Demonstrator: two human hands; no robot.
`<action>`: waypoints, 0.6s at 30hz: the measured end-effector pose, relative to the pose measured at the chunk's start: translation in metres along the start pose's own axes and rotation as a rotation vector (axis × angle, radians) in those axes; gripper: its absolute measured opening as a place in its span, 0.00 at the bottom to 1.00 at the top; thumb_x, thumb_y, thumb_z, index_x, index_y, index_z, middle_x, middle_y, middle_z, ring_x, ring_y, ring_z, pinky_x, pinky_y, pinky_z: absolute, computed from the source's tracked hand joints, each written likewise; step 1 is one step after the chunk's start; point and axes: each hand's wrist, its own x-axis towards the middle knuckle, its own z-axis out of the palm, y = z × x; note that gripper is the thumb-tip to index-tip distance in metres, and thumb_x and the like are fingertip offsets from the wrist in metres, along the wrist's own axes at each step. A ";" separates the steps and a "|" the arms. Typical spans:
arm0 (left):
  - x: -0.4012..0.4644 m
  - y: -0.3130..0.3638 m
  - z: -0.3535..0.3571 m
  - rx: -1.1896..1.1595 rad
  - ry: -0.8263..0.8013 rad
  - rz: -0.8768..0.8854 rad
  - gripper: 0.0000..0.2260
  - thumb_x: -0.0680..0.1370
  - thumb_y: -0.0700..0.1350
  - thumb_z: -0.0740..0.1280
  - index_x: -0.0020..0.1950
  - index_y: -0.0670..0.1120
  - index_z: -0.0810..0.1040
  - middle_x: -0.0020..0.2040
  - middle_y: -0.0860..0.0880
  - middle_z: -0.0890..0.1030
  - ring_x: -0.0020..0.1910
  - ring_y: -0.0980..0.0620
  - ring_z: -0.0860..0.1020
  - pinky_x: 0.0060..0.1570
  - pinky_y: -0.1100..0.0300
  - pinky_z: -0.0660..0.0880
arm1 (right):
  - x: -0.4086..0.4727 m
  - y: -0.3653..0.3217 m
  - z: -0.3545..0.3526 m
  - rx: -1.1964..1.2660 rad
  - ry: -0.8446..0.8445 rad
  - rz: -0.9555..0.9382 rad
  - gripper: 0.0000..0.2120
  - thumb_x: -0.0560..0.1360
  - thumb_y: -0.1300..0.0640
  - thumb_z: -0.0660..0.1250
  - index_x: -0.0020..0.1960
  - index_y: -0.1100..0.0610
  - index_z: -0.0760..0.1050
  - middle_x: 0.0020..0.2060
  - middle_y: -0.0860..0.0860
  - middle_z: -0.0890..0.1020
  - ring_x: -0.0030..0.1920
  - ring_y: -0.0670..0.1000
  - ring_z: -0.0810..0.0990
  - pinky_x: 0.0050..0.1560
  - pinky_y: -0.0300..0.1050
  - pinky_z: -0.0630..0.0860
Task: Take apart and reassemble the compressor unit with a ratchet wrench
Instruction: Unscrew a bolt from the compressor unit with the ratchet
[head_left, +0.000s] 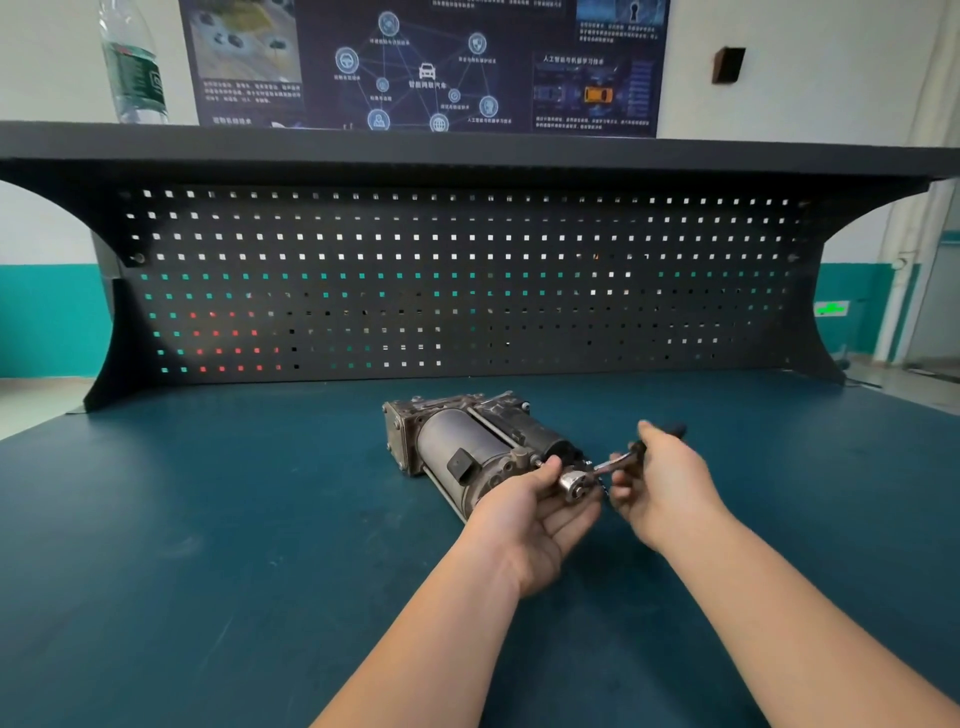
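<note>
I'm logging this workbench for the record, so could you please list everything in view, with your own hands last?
compressor: one, grey metal, lying on its side mid-bench
ratchet: one, silver head with dark handle, at the compressor's near end, held in both hands
bench: one, dark teal top
pegboard: one, black, upright behind the bench
shelf: one, black, above the pegboard
bottle: one, clear plastic with green label, on the shelf at left
poster: one, dark blue, on the wall behind the shelf
box: one, small, dark, on the wall at right
left hand: fingers curled round the ratchet head
right hand: grip round the ratchet handle
</note>
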 end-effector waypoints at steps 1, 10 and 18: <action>0.000 0.000 0.000 0.008 0.010 0.001 0.10 0.77 0.41 0.66 0.52 0.35 0.77 0.37 0.39 0.83 0.36 0.45 0.82 0.33 0.56 0.81 | 0.000 0.000 0.000 0.036 0.005 0.065 0.12 0.80 0.52 0.59 0.41 0.56 0.67 0.31 0.53 0.74 0.24 0.47 0.69 0.17 0.31 0.63; 0.000 0.001 -0.002 0.047 0.033 0.056 0.08 0.77 0.38 0.66 0.53 0.36 0.78 0.36 0.40 0.84 0.31 0.47 0.83 0.32 0.57 0.81 | -0.033 0.000 0.010 -0.584 -0.234 -1.019 0.11 0.75 0.45 0.65 0.41 0.50 0.69 0.30 0.50 0.79 0.29 0.52 0.76 0.33 0.46 0.73; 0.000 -0.001 0.002 0.056 0.028 0.048 0.06 0.78 0.39 0.64 0.48 0.35 0.75 0.36 0.39 0.81 0.36 0.45 0.80 0.32 0.56 0.80 | 0.006 0.004 0.000 -0.014 -0.013 0.034 0.13 0.81 0.51 0.57 0.41 0.56 0.65 0.30 0.52 0.72 0.24 0.47 0.68 0.17 0.32 0.62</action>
